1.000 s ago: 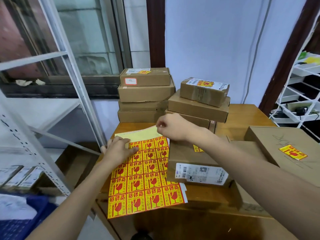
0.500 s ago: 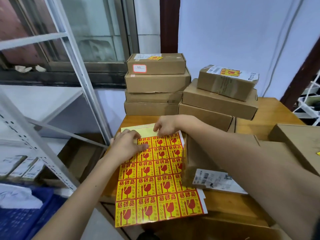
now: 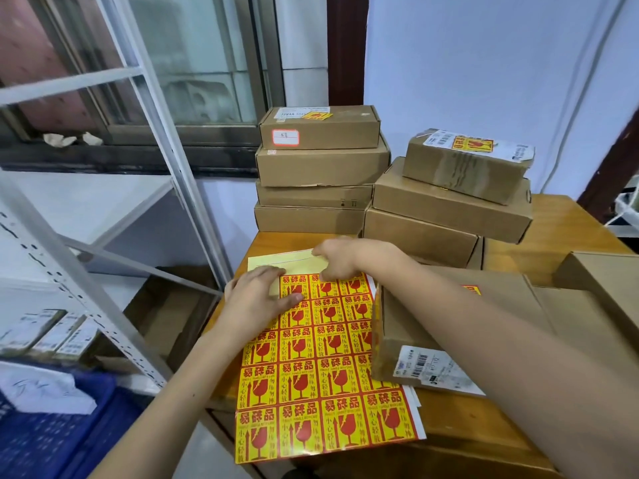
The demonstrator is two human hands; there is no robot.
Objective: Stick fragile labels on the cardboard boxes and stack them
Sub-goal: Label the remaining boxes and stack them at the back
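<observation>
Head view, near to far. Blue crate (image 3: 52, 440) bottom left, white paper (image 3: 45, 392) lying in it, scribble unreadable. Label sheet (image 3: 321, 375) flat on wooden table (image 3: 466, 426), near edge hanging over the table front; yellow stickers, red broken-glass icon and Chinese text, top rows already peeled to bare pale backing. Left hand (image 3: 257, 299) flat on sheet's upper left, fingers spread, pressing it down. Right hand (image 3: 337, 259) at sheet's top edge, fingertips bunched on a sticker in the top row; whether it is pinched free, cannot tell. Box (image 3: 449, 312) just right of sheet, under the right forearm, barcode slip on its near side, yellow sticker partly showing on top. Behind: left stack (image 3: 321, 174) of four boxes, right stack (image 3: 449, 209) of three, top box of each stickered. Metal shelf (image 3: 103, 216) left, small boxes low on it.
</observation>
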